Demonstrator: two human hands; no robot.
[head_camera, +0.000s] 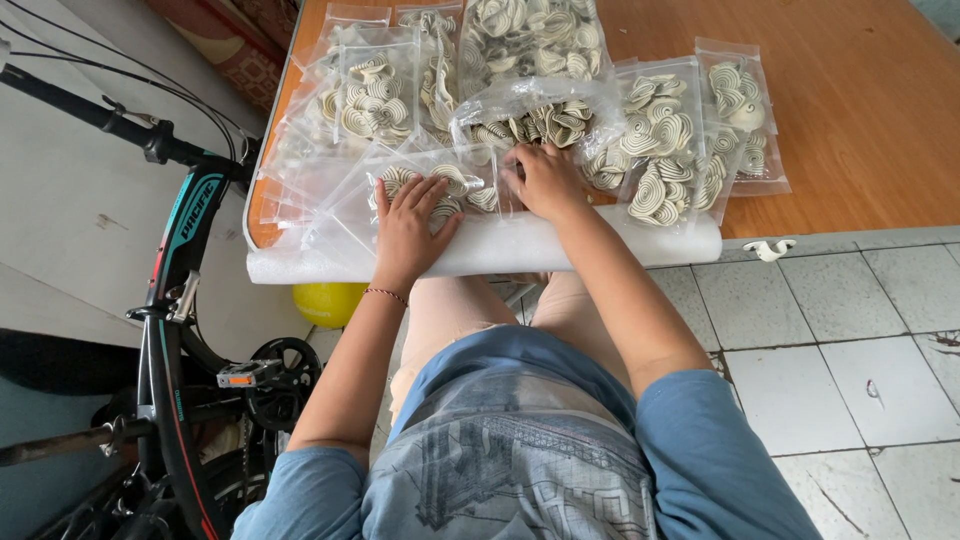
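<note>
Our left hand (408, 228) presses flat, fingers spread, on a small bag (430, 190); our right hand (545, 182), just beside it, pinches the bag's right end.

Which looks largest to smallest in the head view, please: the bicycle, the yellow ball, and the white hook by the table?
1. bicycle, largest, though nearer the camera.
2. yellow ball, partly hidden under the table.
3. white hook, smallest.

Looks like a home doing small-batch packing, not a factory. Low wooden table (860, 110) on a tiled floor (850, 340), with clear bags of spiral snacks (660, 150) piled on it. Bicycle (175, 330) parked indoors at left against a plain wall (70, 200).
</note>
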